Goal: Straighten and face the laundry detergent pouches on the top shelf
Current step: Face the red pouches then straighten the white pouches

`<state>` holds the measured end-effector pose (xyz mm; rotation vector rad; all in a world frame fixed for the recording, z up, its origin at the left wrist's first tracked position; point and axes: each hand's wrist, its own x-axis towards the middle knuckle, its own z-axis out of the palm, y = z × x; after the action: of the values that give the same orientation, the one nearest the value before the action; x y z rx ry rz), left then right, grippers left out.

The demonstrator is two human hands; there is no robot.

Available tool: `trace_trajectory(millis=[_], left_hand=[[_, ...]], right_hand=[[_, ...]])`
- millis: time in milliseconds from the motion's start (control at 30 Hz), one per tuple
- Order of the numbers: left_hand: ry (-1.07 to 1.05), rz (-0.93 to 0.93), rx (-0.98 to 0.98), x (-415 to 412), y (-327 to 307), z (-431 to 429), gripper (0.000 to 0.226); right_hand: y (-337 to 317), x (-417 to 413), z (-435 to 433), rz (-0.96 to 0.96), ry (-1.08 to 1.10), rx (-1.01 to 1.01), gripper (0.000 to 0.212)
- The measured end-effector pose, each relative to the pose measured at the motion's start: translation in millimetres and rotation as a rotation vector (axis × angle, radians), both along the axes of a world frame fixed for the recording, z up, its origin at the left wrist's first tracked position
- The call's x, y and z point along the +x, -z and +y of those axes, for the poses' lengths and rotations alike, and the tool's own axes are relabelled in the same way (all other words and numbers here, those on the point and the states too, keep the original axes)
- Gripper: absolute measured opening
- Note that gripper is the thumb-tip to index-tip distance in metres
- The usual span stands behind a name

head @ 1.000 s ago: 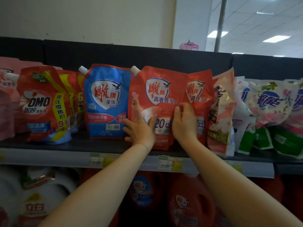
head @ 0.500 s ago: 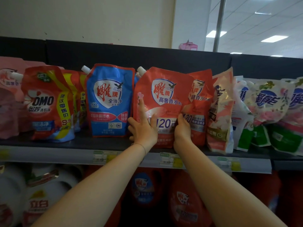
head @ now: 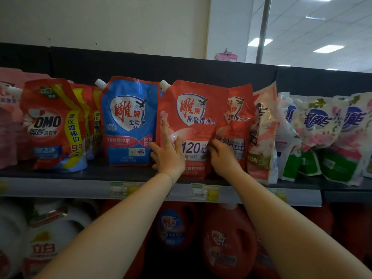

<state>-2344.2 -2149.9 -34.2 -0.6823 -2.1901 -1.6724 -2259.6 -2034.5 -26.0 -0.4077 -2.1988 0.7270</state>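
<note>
Red pouch (head: 197, 125) stands mid top shelf (head: 100, 172), front out, just beside the blue pouch (head: 128, 121). The left hand (head: 168, 158) lies on its face, grip wide and flat, while the right hand (head: 223, 158) curls round its right edge. To square it well, I judge, keep the base down on the shelf and slide, not twist, so the label stays forward.

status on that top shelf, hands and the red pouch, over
Left hand flat on front red pouch. Right hand grips its right edge. Pouch upright, label forward. Second red pouch overlapped behind it.
</note>
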Motion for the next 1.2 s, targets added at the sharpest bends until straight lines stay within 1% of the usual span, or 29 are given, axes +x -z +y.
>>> trace_trajectory(millis=[67, 100, 233, 300, 333, 367, 400, 433, 500, 567, 600, 633, 700, 800, 900, 1000, 1100, 1200], left_hand=[[0.003, -0.004, -0.001, 1.5, -0.2, -0.2, 0.060], [0.003, -0.004, 0.008, 2.2, 0.1, -0.2, 0.059], [0.081, 0.033, 0.033, 8.0, 3.3, 2.4, 0.061], [0.099, 0.077, -0.041, 7.7, 6.6, 2.4, 0.069], [0.056, 0.131, -0.127, 5.7, 7.6, 0.3, 0.075], [-0.016, 0.227, -0.242, 2.4, 8.5, -3.3, 0.083], [-0.075, 0.358, -0.356, -2.1, 8.6, -8.2, 0.090], [-0.091, 0.507, -0.451, -8.5, 8.2, -13.0, 0.096], [-0.031, 0.804, -0.617, -22.6, 4.0, -22.8, 0.104], [0.059, 1.035, -0.791, -39.4, -0.7, -28.6, 0.105], [0.089, 1.112, -0.859, -47.2, -2.7, -30.0, 0.106], [0.099, 1.167, -0.899, -53.8, -4.4, -30.5, 0.108], [0.080, 1.226, -0.924, -65.2, -6.9, -29.2, 0.113], [0.076, 1.225, -0.942, -79.2, -6.2, -27.6, 0.117], [0.026, 1.203, -0.955, -94.2, -4.3, -18.3, 0.119], [-0.006, 1.192, -0.985, -104.2, -4.5, -6.1, 0.121], [-0.015, 1.196, -0.967, -116.9, -5.3, 8.4, 0.120], [-0.043, 1.203, -0.960, -125.2, -0.6, 22.1, 0.119]], right_hand=[[0.6, -0.8, -0.5, 0.002, 0.083, -0.004, 0.023], [1.4, -0.9, -1.0, 0.022, 0.119, -0.038, 0.022], [-1.2, 5.0, 0.2, 0.127, 0.291, -0.291, 0.022], [-3.7, 8.6, 0.5, 0.222, 0.345, -0.331, 0.017], [-3.8, 11.3, -2.3, 0.288, 0.335, -0.291, 0.017], [-2.9, 13.5, -4.9, 0.340, 0.316, -0.168, 0.023], [-1.4, 15.5, -8.2, 0.344, 0.288, 0.022, 0.034], [0.4, 16.9, -10.9, 0.294, 0.242, 0.234, 0.048], [2.6, 16.8, -11.8, 0.091, 0.113, 0.599, 0.076], [2.8, 13.5, -6.8, -0.157, 0.043, 0.864, 0.099], [2.6, 11.4, -3.6, -0.262, 0.042, 0.955, 0.106], [2.3, 8.5, 0.8, -0.342, 0.045, 1.005, 0.110], [-1.2, 0.5, 10.2, -0.428, 0.044, 1.023, 0.113], [-4.6, -14.6, 18.5, -0.486, 0.040, 1.059, 0.120], [-1.8, -33.3, 27.6, -0.430, 0.079, 1.127, 0.118], [4.2, -52.7, 38.7, -0.387, 0.151, 1.136, 0.115], [5.8, -70.9, 49.8, -0.365, 0.238, 1.116, 0.118], [7.6, -85.7, 62.3, -0.360, 0.247, 1.114, 0.128]])
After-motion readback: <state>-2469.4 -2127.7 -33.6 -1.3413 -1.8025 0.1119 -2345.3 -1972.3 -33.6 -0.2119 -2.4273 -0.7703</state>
